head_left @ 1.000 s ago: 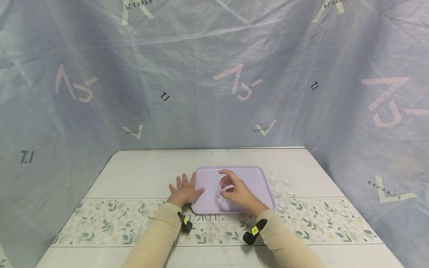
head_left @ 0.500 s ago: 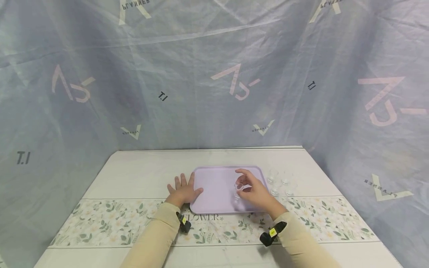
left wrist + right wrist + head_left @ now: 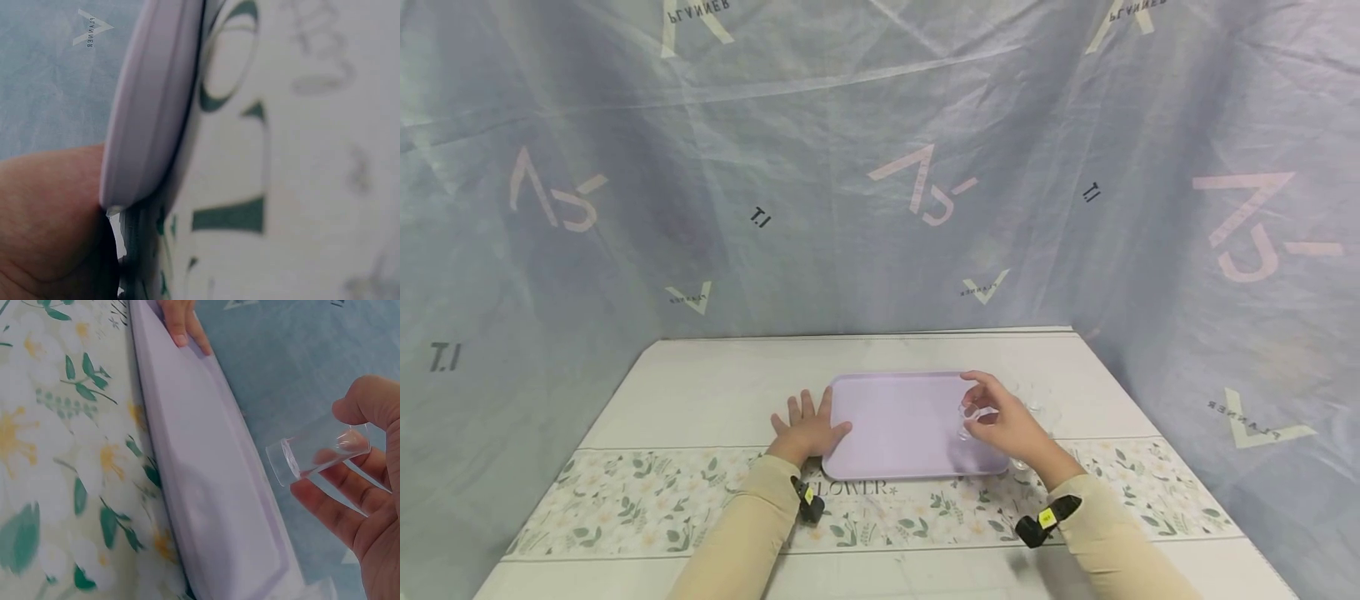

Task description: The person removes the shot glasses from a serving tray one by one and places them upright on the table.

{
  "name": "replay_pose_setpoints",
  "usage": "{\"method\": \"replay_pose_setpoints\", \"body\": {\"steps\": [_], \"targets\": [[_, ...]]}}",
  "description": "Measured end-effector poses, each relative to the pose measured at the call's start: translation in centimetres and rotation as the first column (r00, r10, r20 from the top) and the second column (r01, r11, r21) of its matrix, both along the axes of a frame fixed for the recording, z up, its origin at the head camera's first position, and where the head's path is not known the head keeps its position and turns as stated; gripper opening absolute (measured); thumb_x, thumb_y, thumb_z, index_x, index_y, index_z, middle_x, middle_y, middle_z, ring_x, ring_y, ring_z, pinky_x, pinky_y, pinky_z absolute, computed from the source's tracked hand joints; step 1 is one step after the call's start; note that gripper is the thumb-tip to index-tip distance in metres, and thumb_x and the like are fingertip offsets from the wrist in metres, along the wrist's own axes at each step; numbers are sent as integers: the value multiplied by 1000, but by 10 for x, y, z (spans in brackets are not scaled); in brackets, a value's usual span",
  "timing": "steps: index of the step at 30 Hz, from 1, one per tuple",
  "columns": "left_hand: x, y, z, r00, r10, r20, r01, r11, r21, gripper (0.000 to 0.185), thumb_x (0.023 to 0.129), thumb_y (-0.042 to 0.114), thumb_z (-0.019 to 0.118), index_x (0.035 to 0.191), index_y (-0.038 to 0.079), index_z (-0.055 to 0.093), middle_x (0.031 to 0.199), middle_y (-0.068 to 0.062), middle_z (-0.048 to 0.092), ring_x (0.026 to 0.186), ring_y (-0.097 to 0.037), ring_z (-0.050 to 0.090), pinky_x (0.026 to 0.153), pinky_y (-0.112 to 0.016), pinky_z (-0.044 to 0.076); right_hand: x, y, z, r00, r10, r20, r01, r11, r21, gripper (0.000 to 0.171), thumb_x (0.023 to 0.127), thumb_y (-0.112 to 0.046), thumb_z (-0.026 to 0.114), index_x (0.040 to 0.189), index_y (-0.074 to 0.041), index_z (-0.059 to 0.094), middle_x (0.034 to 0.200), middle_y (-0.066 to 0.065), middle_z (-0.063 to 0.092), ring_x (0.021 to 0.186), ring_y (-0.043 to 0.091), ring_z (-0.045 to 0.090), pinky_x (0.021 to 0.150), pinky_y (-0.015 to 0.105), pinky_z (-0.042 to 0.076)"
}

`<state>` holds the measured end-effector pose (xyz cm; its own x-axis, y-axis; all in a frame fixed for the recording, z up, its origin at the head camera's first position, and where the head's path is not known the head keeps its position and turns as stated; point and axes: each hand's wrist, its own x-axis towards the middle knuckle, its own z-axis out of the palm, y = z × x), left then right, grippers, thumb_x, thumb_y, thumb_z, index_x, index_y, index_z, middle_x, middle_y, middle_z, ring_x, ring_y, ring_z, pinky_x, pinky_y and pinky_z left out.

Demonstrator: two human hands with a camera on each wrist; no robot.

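Observation:
A small clear shot glass [image 3: 966, 432] is pinched between the thumb and fingers of my right hand [image 3: 1009, 427], over the right part of a lilac tray [image 3: 887, 425]. In the right wrist view the shot glass [image 3: 315, 453] has its thick base pointing away from the palm, apart from the tray. My left hand [image 3: 808, 435] lies with fingers spread at the tray's left edge, its thumb over the rim. The left wrist view shows part of that hand [image 3: 50, 212] against the tray's side [image 3: 153, 106].
Several more clear shot glasses stand right of the tray, partly hidden behind my right hand; one glass [image 3: 1021, 464] shows beside the tray's near right corner. A floral-banded cloth [image 3: 655, 500] covers the table. Grey-blue fabric [image 3: 850, 208] hangs behind and at both sides.
My right hand has carried the shot glass rightward, from the tray's middle to its right side. My left hand keeps its place at the tray's edge. The head view has shifted slightly.

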<state>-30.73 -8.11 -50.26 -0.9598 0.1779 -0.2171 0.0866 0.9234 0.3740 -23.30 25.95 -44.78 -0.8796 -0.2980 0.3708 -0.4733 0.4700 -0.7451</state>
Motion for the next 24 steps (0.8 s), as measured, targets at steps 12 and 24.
{"method": "replay_pose_setpoints", "body": {"steps": [12, 24], "targets": [[0, -1, 1, 1000, 0, 3, 0, 1000, 2, 85, 102, 57, 45, 164, 15, 5, 166, -29, -5, 151, -50, -10, 112, -74, -9, 7, 30, 6, 998, -52, -39, 54, 997, 61, 75, 82, 15, 71, 148, -8, 41, 108, 17, 61, 97, 34, 66, 77, 37, 60], [-16, -2, -24, 1000, -6, -22, 6, 1000, 13, 89, 101, 59, 44, 164, 17, -2, 164, -29, -10, 149, -51, -15, 108, -76, -14, 15, 65, 3, 992, -108, -58, 113, 990, 81, 75, 83, 13, 72, 148, -12, 42, 108, 12, 61, 95, 24, 66, 76, 32, 59]]}}
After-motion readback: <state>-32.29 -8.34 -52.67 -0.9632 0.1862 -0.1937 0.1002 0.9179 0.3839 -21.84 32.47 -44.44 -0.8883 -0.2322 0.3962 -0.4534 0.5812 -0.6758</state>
